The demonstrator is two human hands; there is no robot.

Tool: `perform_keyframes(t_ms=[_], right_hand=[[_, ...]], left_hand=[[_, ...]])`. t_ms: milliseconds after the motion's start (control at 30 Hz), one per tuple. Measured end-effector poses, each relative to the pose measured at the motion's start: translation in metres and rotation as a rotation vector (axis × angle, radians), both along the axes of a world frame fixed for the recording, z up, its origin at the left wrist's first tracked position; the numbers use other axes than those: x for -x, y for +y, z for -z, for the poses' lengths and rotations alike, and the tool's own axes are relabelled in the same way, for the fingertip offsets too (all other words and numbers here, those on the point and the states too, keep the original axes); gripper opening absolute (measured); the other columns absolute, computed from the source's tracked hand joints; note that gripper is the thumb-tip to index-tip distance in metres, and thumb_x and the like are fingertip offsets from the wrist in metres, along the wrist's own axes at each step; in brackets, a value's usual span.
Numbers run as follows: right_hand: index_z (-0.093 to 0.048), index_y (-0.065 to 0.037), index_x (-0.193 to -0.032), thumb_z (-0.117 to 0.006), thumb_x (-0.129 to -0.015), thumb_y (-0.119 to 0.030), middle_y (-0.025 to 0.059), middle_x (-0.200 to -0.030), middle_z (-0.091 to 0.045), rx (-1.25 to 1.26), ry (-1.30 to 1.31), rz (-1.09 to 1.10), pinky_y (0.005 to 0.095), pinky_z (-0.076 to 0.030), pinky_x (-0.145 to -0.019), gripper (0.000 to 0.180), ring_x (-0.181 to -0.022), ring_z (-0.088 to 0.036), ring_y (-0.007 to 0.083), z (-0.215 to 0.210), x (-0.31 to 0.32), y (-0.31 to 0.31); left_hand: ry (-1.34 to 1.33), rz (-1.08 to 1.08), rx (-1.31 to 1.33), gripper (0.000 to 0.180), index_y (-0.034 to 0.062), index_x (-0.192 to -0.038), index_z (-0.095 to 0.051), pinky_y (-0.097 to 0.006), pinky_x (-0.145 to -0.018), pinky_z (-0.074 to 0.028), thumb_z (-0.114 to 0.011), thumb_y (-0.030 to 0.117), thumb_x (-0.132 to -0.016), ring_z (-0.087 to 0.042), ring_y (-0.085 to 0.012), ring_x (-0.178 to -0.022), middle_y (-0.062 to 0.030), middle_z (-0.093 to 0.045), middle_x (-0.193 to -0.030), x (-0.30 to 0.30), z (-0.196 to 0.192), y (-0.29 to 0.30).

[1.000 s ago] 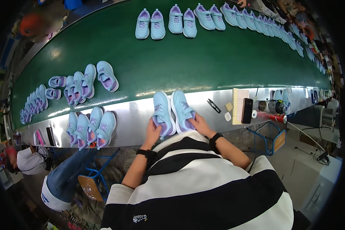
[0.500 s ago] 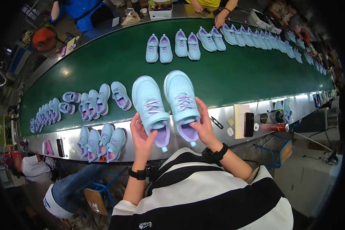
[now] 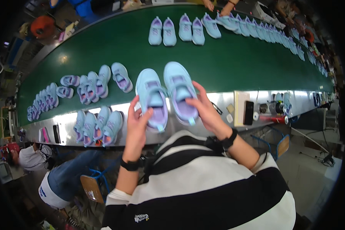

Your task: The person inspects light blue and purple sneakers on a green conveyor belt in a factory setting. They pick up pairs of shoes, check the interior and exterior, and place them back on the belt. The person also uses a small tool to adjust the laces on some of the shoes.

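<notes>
A light blue sneaker with lilac lining [image 3: 148,80] is gripped at its heel end by my left hand [image 3: 137,120], thumb inside the opening. My right hand [image 3: 207,111] holds the matching sneaker [image 3: 176,73] the same way, its thumb over the collar. Both shoes hang side by side over the table's near edge, toes pointing away, openings facing up toward me. Their soles are mostly hidden. Close to my left hand, several like sneakers [image 3: 113,124] stand on the metal edge, and a single sneaker [image 3: 121,76] lies on the green surface.
The green work surface [image 3: 149,55] has a metal border [image 3: 222,100]. More sneakers stand in a row [image 3: 264,32] along the far side and at the left [image 3: 44,99]. A notepad [image 3: 240,109], a phone [image 3: 249,111] and a red can [image 3: 278,119] lie right. A co-worker's hand [image 3: 227,8] touches a far shoe.
The held sneakers have tipped so that their openings show more and their laces less. The view has shifted, and the co-worker's hand has moved a far sneaker from its pair toward the row.
</notes>
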State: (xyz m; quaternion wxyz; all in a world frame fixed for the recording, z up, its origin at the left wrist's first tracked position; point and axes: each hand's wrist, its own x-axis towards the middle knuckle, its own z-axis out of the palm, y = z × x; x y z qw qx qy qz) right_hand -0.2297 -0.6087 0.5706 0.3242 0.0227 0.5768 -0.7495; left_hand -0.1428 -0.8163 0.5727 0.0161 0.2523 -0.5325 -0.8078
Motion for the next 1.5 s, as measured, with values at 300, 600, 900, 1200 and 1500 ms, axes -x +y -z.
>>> perform_keyframes(t_ms=[300,600,900,1200,1500], right_hand=[[-0.002,0.001,-0.144,-0.058,-0.084,-0.031,0.0267,-0.139,-0.03,0.037,-0.172,0.038,0.0345,-0.026,-0.107,0.088,-0.128,-0.036,0.0299,0.027,0.013,-0.021],[-0.024,-0.005,-0.141,-0.062,-0.082,-0.029,0.0251,-0.118,-0.048,-0.758,0.372,-0.415,0.0382,-0.036,-0.098,0.074,-0.112,-0.049,0.0345,0.133,-0.029,0.02],[-0.062,-0.011,-0.1,-0.053,-0.077,-0.017,0.0058,-0.104,-0.053,-0.612,2.047,-1.22,0.0379,-0.036,-0.091,0.025,-0.104,-0.049,0.022,0.163,-0.002,-0.023],[-0.06,-0.013,-0.082,-0.064,-0.071,-0.025,0.0024,-0.079,-0.056,-0.784,1.562,-0.635,0.0386,-0.034,-0.075,0.017,-0.082,-0.052,0.0203,0.105,0.121,-0.125],[-0.068,-0.01,-0.088,-0.066,-0.076,-0.031,0.005,-0.072,-0.064,-0.874,1.368,0.252,0.0385,-0.04,-0.067,0.024,-0.067,-0.061,0.0233,-0.016,0.33,-0.245]], left_hand=[[-0.144,-0.023,-0.31,0.062,0.008,-0.136,-0.029,-0.036,-0.093,-0.042,-0.062,0.025,-0.087,-0.048,-0.0203,-0.114,-0.0097,-0.047,-0.124,0.021,0.029,0.001],[-0.403,0.357,0.234,0.054,0.0075,-0.131,-0.047,-0.033,-0.085,-0.042,-0.039,0.046,-0.092,-0.053,-0.0199,-0.105,-0.0085,-0.051,-0.126,-0.013,0.166,-0.015],[-0.274,0.44,0.474,0.036,0.004,-0.113,-0.062,-0.032,-0.085,-0.045,-0.055,0.03,-0.089,-0.06,-0.0203,-0.093,-0.0131,-0.065,-0.104,-0.006,0.205,-0.04],[-0.148,-0.073,1.218,0.044,0.0048,-0.114,-0.057,-0.037,-0.081,-0.045,-0.068,0.029,-0.079,-0.058,-0.0305,-0.096,-0.0172,-0.061,-0.104,0.056,0.186,-0.173],[-0.585,-0.016,1.603,0.088,0.0123,-0.125,-0.047,-0.052,-0.088,-0.037,-0.079,0.053,-0.054,-0.047,-0.0431,-0.105,-0.0282,-0.05,-0.109,0.146,0.19,-0.2]])
